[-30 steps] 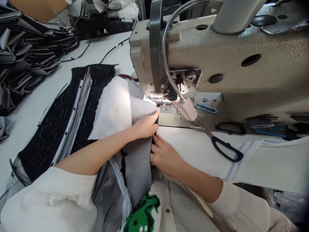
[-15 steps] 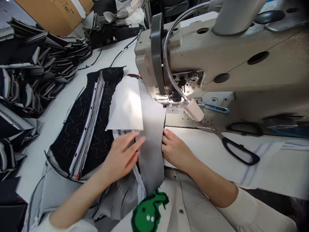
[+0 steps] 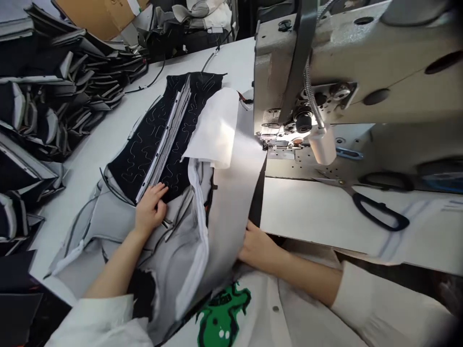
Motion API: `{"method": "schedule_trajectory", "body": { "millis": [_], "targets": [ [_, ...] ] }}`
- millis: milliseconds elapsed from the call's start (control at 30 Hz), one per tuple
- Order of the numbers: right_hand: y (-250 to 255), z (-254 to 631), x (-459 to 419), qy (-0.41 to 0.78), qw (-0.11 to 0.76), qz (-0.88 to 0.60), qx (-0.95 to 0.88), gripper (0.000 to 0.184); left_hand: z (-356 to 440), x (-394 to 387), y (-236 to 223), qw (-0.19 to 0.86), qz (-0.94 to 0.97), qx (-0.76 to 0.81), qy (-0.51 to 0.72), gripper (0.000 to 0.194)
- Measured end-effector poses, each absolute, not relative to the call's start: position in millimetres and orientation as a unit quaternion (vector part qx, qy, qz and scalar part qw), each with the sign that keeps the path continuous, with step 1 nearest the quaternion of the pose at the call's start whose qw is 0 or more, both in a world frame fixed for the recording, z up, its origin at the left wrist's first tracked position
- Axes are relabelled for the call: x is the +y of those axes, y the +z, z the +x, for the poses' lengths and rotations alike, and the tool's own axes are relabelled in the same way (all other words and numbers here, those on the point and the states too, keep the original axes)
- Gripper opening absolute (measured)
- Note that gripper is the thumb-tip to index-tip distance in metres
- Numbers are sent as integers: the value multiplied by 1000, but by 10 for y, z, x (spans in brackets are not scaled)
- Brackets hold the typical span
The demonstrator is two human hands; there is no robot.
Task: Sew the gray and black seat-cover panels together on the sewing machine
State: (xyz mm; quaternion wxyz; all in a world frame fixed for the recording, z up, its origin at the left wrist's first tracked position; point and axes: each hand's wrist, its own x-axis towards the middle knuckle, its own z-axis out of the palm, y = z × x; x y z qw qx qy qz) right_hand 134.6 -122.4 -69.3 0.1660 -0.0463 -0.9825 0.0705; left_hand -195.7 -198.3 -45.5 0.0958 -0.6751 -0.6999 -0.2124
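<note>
The grey fabric strip (image 3: 231, 207) runs through the middle of my view, from near 6 o'clock up to the needle area (image 3: 267, 143) of the sewing machine (image 3: 343, 72) at 2 o'clock. My right hand (image 3: 260, 248) is at 5 o'clock, against the strip's right edge; the fingers are mostly hidden there, so I cannot tell whether they pinch it. My left hand (image 3: 150, 214) is at 8 o'clock, resting on the lower end of the black panel (image 3: 144, 149), fingers loosely extended and the thumb a little apart. That panel carries pale squiggled lines and a striped band up its middle, and it leans toward 11 o'clock.

A white piece (image 3: 213, 130) overlaps the strip at 11 o'clock. At 3 o'clock, 1 pair of black-handled scissors (image 3: 379, 205) lies on the white worktop (image 3: 311, 207). A lamp (image 3: 323, 147) lights the needle area. Stacked dark pieces (image 3: 72, 86) fill 10 o'clock, with a cardboard box (image 3: 104, 19) behind them.
</note>
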Motion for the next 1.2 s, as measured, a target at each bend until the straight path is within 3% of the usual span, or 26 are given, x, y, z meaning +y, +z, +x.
{"method": "schedule_trajectory", "body": {
  "millis": [167,267,333,433,500,567,633,833,933,1100,1200],
  "targets": [
    [-758,1131,-1353,28,152,-101,-983,17,-2058,-1413,-264,55,-666,-731,-139,37],
    [-771,1282,-1304,20,148,-83,-985,28,-1598,-1320,64,44,-652,-729,-204,33],
    [-750,1376,-1273,15,188,-79,-979,31,-1162,-1375,288,5,-679,-691,-246,33],
    [-651,1352,-1292,42,269,-80,-959,26,-570,-1428,451,-126,-778,-602,-126,41],
    [-567,1250,-1362,76,277,-78,-955,23,-317,-1344,410,-173,-781,-600,3,61],
    [-509,1159,-1442,93,253,-76,-960,19,-188,-1187,301,-177,-753,-624,108,76],
    [-502,1130,-1484,92,236,-86,-964,17,-138,-1030,201,-170,-741,-627,172,78],
    [-649,1233,-1393,46,268,-110,-956,17,-79,-849,206,-137,-746,-601,252,84],
    [-590,1228,-1413,35,272,-103,-956,16,-90,-828,267,-186,-743,-601,229,83],
    [-449,1179,-1551,94,365,-105,-920,15,-78,-774,300,-350,-719,-600,23,74],
    [-546,1147,-1652,144,381,-159,-899,14,-2,-752,251,-425,-662,-617,22,77]
  ]
}}
